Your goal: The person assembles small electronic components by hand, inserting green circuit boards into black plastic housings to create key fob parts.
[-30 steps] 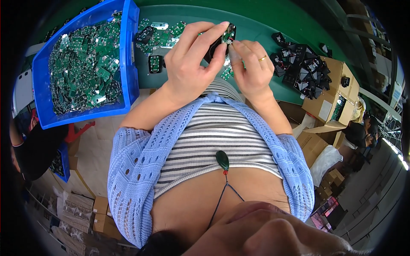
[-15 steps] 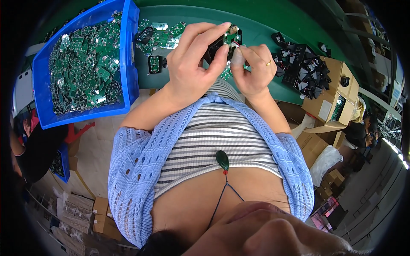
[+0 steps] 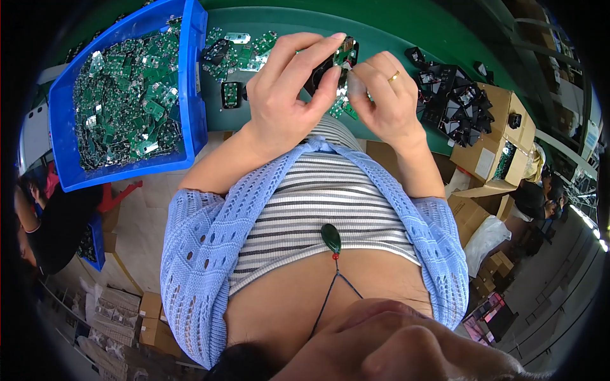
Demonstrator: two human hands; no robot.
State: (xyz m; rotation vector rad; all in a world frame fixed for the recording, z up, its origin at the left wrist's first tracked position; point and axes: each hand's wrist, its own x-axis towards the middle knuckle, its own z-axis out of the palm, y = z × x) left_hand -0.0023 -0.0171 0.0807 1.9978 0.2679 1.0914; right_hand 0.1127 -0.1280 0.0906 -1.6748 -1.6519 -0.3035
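Green counter (image 3: 219, 122): loose circuit boards (image 3: 248, 56).
Left grip (image 3: 286, 95): closed around black case (image 3: 316, 79); I'd hold it steady.
Right grip (image 3: 387, 98): pinched together, contents unclear; I'd move gently.

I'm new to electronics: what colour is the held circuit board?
The board is mostly green, clearest in the head view.

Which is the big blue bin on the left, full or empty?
Well filled: green boards spread across the bin, hiding its bottom. How deep they lie, I cannot tell.
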